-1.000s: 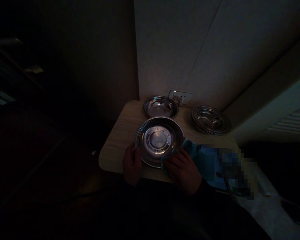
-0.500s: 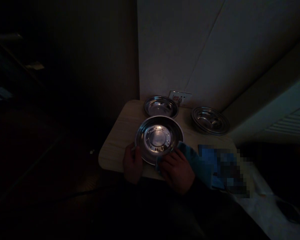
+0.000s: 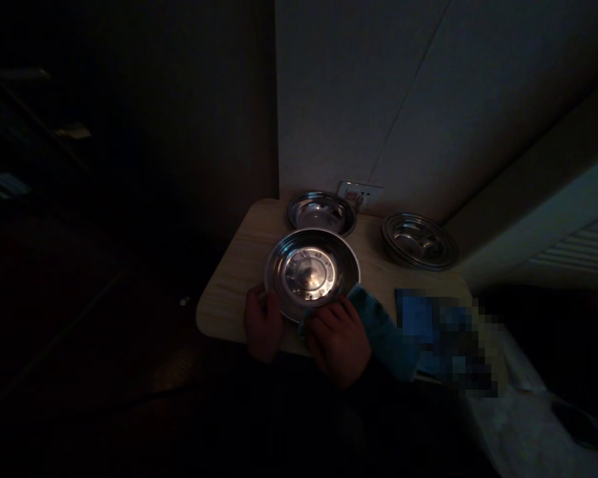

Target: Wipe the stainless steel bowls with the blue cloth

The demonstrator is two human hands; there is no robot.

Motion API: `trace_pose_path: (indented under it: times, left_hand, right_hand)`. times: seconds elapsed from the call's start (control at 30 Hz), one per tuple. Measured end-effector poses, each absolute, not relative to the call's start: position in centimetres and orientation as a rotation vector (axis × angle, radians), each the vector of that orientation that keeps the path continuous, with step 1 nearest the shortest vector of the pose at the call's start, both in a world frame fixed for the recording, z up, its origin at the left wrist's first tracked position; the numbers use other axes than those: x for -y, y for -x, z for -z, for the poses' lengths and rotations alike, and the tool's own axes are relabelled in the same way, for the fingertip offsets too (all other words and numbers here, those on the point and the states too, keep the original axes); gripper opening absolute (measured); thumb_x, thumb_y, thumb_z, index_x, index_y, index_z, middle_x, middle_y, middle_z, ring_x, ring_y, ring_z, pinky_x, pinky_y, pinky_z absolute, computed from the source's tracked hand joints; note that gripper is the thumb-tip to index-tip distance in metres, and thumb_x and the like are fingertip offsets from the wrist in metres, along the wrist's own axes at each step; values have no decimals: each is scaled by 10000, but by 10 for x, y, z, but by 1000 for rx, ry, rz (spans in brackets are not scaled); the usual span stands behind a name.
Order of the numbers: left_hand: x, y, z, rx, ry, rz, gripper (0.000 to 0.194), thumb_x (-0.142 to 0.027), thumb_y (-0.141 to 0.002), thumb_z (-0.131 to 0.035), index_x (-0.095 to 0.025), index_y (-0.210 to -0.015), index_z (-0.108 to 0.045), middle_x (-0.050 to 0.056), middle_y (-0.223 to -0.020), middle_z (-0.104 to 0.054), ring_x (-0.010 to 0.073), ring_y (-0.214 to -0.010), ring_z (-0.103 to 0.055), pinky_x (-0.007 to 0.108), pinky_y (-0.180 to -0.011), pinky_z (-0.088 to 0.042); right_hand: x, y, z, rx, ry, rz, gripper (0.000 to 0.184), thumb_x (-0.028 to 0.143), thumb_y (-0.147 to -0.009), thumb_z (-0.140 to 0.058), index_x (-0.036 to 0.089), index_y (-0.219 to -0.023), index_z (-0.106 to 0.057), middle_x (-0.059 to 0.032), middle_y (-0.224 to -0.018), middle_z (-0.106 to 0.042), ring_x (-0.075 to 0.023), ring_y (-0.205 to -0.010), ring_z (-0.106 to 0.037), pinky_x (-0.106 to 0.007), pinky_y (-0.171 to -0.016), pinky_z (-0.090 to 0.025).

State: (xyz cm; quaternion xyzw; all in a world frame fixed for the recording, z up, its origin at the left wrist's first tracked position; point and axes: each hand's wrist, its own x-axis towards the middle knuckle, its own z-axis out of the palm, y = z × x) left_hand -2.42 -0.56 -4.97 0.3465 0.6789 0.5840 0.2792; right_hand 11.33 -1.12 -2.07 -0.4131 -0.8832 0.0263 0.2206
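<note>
A shiny round metal plate [image 3: 309, 271] with a raised rim is held over the front part of the small table. My left hand [image 3: 264, 325] grips its rim at the lower left, thumb and fingers closed. At the lower right of the rim, my right hand [image 3: 339, 338] is closed on a teal cloth [image 3: 379, 325] pressed against the plate. Part of the cloth trails to the right across the table. Behind the held plate lies another metal plate [image 3: 321, 211], its front edge partly covered.
The wooden table [image 3: 234, 265] has rounded corners and stands against a wall with a socket [image 3: 359, 194]. Stacked metal plates [image 3: 418, 240] sit at its back right. A blurred-out blue item [image 3: 423, 325] lies at the right edge. The surroundings are very dark.
The held plate has shifted slightly left and changed tilt a little. My right hand has slid left with the cloth along the rim. My left hand stays on the rim.
</note>
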Motion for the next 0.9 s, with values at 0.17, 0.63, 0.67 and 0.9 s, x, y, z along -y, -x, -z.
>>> trace_pose_path:
  times: [0.17, 0.63, 0.67, 0.9]
  left_hand:
    - [5, 27, 49, -1844, -947, -1538, 270, -379, -767, -474, -148, -907, -492, 69, -770, -641, 152, -631, -613, 251, -534, -476]
    - [3, 30, 48, -1909, -915, -1521, 291, -385, -742, -488, -147, -909, -502, 43, -713, -614, 149, -596, -588, 244, -504, -454]
    - [3, 30, 48, -1923, -906, -1515, 302, -391, -739, -491, -147, -916, -504, 38, -697, -609, 148, -583, -583, 242, -492, -447]
    - [2, 27, 47, -1959, -954, -1534, 299, -396, -735, -488, -150, -901, -518, 31, -679, -607, 143, -569, -577, 237, -484, -441]
  right_hand:
    - [10, -100, 25, 2423, 1118, -32, 70, 215, -782, -539, 204, -781, -608, -16, -781, -632, -190, -860, -506, -429, -988, -251]
    - [8, -103, 23, 2451, 1106, -18, 82, 236, -796, -526, 207, -789, -603, -2, -808, -633, -188, -888, -502, -440, -1009, -216]
    - [7, -113, 21, 2467, 1088, -6, 81, 227, -795, -528, 211, -811, -605, -1, -829, -636, -189, -899, -498, -441, -1011, -210]
    - [7, -126, 20, 2503, 1101, -19, 62, 214, -776, -547, 206, -801, -603, -7, -830, -627, -192, -901, -488, -444, -1009, -206]
